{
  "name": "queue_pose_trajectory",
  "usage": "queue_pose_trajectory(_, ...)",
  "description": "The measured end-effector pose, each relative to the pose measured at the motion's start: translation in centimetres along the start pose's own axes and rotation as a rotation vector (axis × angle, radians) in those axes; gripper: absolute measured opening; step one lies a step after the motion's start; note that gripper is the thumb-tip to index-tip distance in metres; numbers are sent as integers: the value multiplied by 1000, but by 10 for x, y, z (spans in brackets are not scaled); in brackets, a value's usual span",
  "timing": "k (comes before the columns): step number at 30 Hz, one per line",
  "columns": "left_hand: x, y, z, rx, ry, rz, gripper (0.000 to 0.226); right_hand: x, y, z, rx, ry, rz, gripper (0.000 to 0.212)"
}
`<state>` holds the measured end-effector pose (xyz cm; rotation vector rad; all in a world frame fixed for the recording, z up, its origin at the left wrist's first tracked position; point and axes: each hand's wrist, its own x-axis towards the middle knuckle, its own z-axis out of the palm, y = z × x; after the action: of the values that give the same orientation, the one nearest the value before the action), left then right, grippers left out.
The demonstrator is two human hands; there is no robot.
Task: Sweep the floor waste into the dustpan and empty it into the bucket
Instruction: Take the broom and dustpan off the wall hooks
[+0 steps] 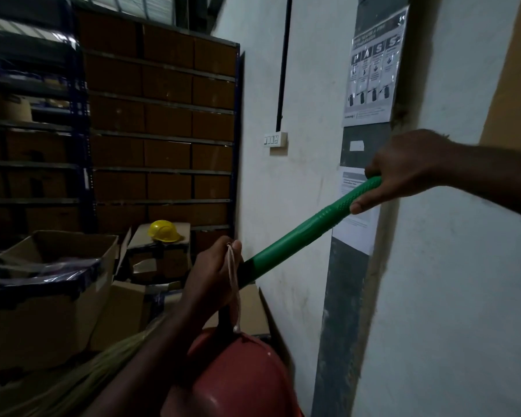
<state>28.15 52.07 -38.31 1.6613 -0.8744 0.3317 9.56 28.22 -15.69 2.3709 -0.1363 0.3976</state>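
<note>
Looks like the very start to me, or a gap between passes: the view faces a tall shelving rack [163,124] stuffed with cartons and a white wall [307,206], with open cardboard boxes [48,296] piled low on the left; no floor waste and no bucket in sight, so I'd guess the sweeping and the emptying are both left to do. The red dustpan [241,377] hangs low in the middle, close to the wall, and I can't see anything in it from this side. The broom [298,233] runs diagonally, green handle up right, straw bristles [82,377] down left, off the floor as far as I can tell. Right hand [403,173] is wrapped round the handle's top end; left hand [214,275] is curled round the dustpan's black handle, with its string loop [234,284] trailing from the fingers – whether it also pins the broom I can't tell.
</note>
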Motion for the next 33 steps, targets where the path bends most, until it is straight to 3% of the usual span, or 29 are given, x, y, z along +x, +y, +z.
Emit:
queue_pose_trajectory(4,-11,-1,-2,-249,-34,-99,41,-6,-6,0,-8,35,-9,97)
queue_pose_trajectory(10,-18,-5,-11,-392,-138,-151,49,-7,-16,-8,-73,96,-20,96)
queue_pose_trajectory(15,-19,-11,-22,-196,-29,-57,45,-2,-35,-15,-48,-51,51,85)
queue_pose_trajectory(21,-21,-10,-27,-69,11,-5,42,8,-99,-3,9,-177,-133,49)
queue_pose_trajectory(26,-25,-12,-36,122,15,-20,54,12,-113,11,106,-152,-183,45)
queue_pose_trajectory(33,-24,-24,-69,480,81,1,49,23,-129,31,194,-227,-115,42)
